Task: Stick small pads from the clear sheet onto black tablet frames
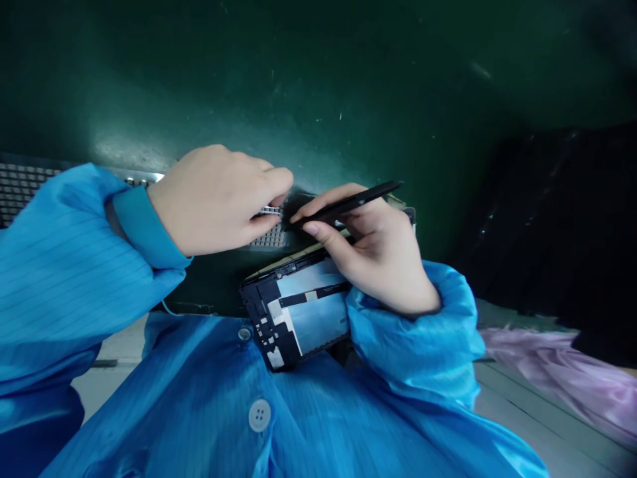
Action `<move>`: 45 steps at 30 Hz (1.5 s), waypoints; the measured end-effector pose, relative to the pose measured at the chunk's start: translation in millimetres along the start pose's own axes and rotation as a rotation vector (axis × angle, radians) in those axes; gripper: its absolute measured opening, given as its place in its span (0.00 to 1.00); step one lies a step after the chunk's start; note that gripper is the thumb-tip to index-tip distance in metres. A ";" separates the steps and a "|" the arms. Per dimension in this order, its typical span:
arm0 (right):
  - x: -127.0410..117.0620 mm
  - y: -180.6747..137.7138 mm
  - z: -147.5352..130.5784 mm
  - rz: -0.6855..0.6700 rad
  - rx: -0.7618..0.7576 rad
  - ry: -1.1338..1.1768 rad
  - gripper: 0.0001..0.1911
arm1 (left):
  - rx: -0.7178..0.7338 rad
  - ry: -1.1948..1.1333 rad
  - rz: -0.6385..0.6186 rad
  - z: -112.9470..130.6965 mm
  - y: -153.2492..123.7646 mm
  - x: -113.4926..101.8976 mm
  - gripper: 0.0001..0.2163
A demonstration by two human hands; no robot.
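My left hand (219,199) is closed, thumb and fingers pinched at a sheet of small grey pads (271,236), part of which shows below the fingertips. In my right hand (383,259) is a slim black pair of tweezers (358,201), held like a pen and slanting up to the right. Its lower end lies at the right fingertips, close to the sheet. Below the hands an opened phone-like device (318,318) sits tilted near the table edge, against my body. It has a black frame, a bluish panel and a dark flex strip. My right hand and sleeve cover its right part.
The dark green table (298,79) stretches ahead, with small specks on it. Another sheet of grey pads (22,189) lies at the left, partly under my sleeve. Black material (552,212) is at the right, with pink cloth (562,365) below it.
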State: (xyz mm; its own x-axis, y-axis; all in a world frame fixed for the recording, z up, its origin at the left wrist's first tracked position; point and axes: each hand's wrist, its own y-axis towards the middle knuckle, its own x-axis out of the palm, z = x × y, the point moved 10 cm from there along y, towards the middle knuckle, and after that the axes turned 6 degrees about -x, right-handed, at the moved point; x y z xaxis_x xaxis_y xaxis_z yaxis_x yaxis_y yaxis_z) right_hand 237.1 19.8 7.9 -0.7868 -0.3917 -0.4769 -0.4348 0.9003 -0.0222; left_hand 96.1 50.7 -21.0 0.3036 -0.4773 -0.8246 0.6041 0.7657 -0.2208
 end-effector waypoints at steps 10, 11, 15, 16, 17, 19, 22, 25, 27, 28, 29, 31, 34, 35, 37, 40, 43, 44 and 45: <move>18.8 -92.2 -15.1 0.585 -0.034 0.062 0.07 | 0.003 -0.066 0.022 -3.2 -2.7 -0.7 0.04; 21.7 -91.0 -14.2 0.569 -0.031 0.054 0.08 | 0.002 -0.054 0.020 -3.3 -2.6 -0.5 0.04; 22.4 -87.7 -15.6 0.524 -0.033 0.045 0.10 | -0.020 -0.038 -0.003 -3.7 -0.5 1.0 0.04; 21.2 -87.5 -18.1 0.511 -0.042 0.034 0.11 | -0.027 -0.036 -0.012 -3.5 0.3 1.7 0.04; 19.9 -86.5 -20.6 0.486 -0.046 0.021 0.12 | -0.033 -0.025 -0.021 -3.1 1.0 2.1 0.04; 15.6 -80.6 -24.0 0.421 -0.041 0.003 0.14 | -0.042 0.027 -0.038 -1.8 1.9 2.6 0.04; 2.1 -58.9 -26.0 0.316 -0.049 -0.030 0.13 | -0.054 0.102 -0.075 0.9 1.3 2.1 0.04; -3.4 -28.8 -19.2 0.153 -0.038 -0.093 0.08 | -0.057 0.103 -0.113 4.4 -0.7 0.7 0.05; -0.5 -15.2 -11.8 0.053 -0.014 -0.129 0.05 | -0.065 0.084 -0.118 4.8 -1.3 -0.3 0.05; 0.8 -11.7 -9.2 0.030 -0.009 -0.142 0.05 | -0.068 0.078 -0.117 4.3 -1.3 -0.1 0.05; 1.5 -10.0 -7.6 0.024 -0.008 -0.147 0.05 | -0.064 0.080 -0.114 3.8 -1.2 0.8 0.05; 1.8 -10.6 -6.4 0.044 -0.014 -0.143 0.05 | -0.030 0.101 -0.080 3.2 -0.8 1.8 0.07; 3.0 -12.6 -7.2 0.063 -0.040 -0.148 0.06 | 0.038 0.116 -0.018 2.2 -0.6 3.6 0.15; 3.9 -12.0 -7.8 0.058 -0.053 -0.156 0.06 | 0.042 0.102 -0.010 0.8 -0.5 4.3 0.18; 5.9 -9.2 -9.1 0.037 -0.079 -0.169 0.05 | 0.025 0.083 -0.026 -2.6 0.1 7.0 0.20; 6.1 -7.6 -10.9 0.023 -0.105 -0.115 0.04 | -0.007 0.138 -0.058 -4.0 0.4 8.9 0.19; -7.4 -20.5 -4.2 0.165 -0.067 0.072 0.03 | -0.024 0.174 -0.045 -3.3 0.2 5.8 0.19; -16.7 -29.7 -0.7 0.272 -0.066 0.130 0.03 | -0.031 0.161 -0.040 -3.7 0.2 5.1 0.19; -26.9 -41.3 3.0 0.395 -0.074 0.166 0.03 | -0.039 0.143 -0.038 -4.6 0.2 5.0 0.18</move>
State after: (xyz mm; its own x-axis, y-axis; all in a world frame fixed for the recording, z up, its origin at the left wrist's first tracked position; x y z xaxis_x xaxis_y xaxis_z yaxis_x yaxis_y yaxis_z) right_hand 277.5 -6.2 19.0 -0.9562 -0.0501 -0.2883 -0.1113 0.9735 0.2000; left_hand 94.3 50.4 -27.6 0.1715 -0.4423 -0.8803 0.5834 0.7656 -0.2710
